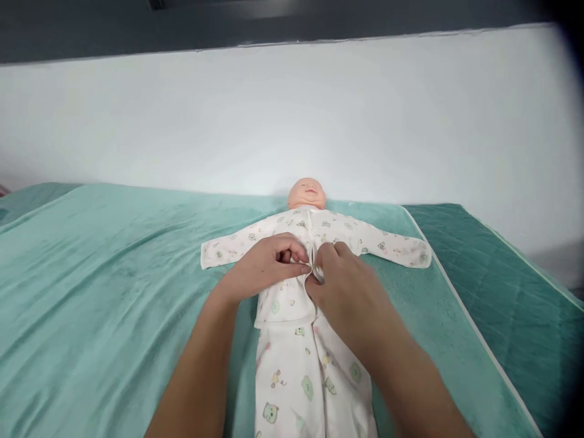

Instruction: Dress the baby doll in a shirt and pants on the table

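Two hands meet at the doll's chest centre. I see L hand [267,264] w/ fingers curled shut, pinching the front edge of the top [279,302]; R hand [347,286] is closed on the same seam, fingertips touching L's. Doll [306,193] lies on its back, arms spread, head toward wall [292,115], on a light teal blanket [114,274]. Top + pants [301,377] are white w/ small animal print; any writing is too small for me to read. Darker quilted mattress [502,286] shows at R.

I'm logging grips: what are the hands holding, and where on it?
Both the left hand and right hand pinch the printed baby top at its front opening, mid-chest.
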Action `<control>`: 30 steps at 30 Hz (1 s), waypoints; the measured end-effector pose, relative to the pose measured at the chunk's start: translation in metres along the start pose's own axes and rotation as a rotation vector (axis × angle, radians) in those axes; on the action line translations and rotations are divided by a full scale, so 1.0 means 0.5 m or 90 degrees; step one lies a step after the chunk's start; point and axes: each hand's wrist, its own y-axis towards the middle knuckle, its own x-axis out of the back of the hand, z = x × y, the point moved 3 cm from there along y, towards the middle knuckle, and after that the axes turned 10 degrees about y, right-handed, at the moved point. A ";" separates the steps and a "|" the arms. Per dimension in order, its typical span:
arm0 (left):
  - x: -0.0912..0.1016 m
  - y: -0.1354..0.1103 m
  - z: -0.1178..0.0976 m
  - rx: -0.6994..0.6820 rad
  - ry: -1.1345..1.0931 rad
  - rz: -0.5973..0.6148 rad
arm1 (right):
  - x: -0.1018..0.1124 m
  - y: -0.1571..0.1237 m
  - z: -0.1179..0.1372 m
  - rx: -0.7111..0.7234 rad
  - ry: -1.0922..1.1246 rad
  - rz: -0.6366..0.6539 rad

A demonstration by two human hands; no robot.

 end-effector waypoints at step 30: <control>-0.013 -0.004 -0.010 0.033 -0.119 0.019 | 0.007 0.024 -0.083 -0.147 0.773 0.174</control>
